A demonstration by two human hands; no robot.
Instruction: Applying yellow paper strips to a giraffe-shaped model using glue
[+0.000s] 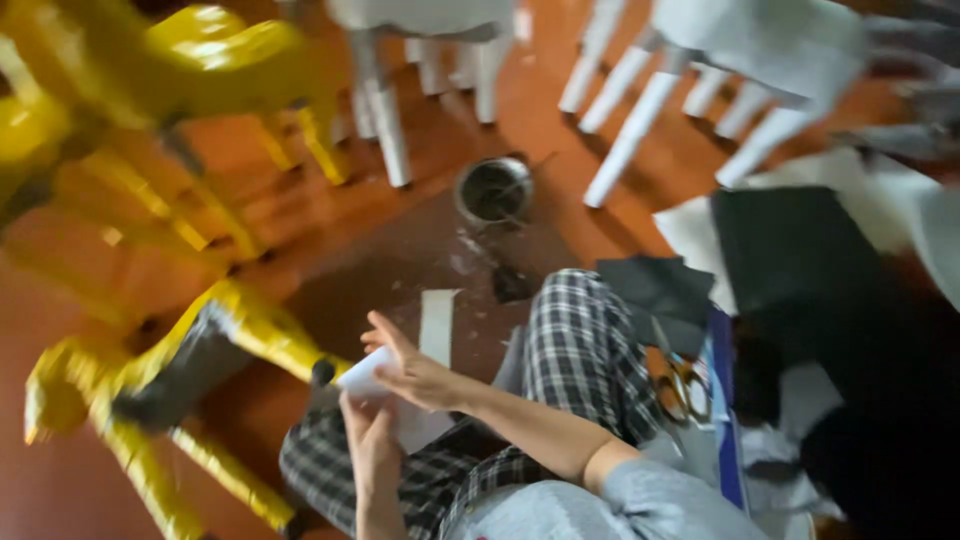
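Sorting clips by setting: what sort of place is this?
Probably an indoor room used for craft work on the floor: a red floor, plastic chairs, and paper sheets with scissors nearby.

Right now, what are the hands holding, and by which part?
A white paper: left hand grips its lower edge, right hand lies across its top.

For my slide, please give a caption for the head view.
Seated on the floor, both hands hold a white paper piece over checked trousers, scissors nearby.
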